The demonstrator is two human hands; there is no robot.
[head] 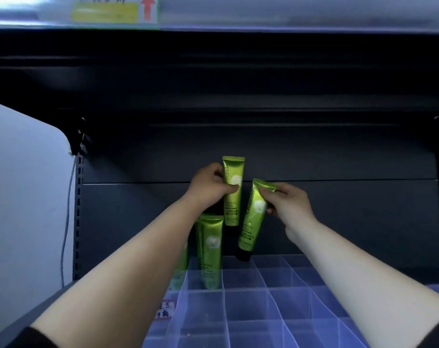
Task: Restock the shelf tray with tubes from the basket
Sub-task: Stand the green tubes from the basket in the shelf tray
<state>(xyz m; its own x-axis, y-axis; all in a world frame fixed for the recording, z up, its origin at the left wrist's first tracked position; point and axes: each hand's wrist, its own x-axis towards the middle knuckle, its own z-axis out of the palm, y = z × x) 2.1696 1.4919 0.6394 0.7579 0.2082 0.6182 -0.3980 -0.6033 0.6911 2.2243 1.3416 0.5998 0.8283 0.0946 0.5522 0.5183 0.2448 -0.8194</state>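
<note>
My left hand [209, 188] grips a green tube [234, 194] upright, cap down, above the back left of the clear divided tray [263, 297]. A second green tube [252, 222] hangs tilted from my right hand [287, 204], which pinches its crimped top end; its black cap hovers just over a back-row compartment. Two more green tubes [210, 249] stand upright in the tray's back left compartments, one [180, 267] partly hidden behind my left forearm. No basket shows in this view.
The tray sits on a dark shelf with a dark back panel [339, 209]. Another shelf edge with a yellow price label [105, 11] runs overhead. A pale wall [25, 184] and a slotted upright [79, 197] are at the left. A small label [165, 310] sticks to the tray.
</note>
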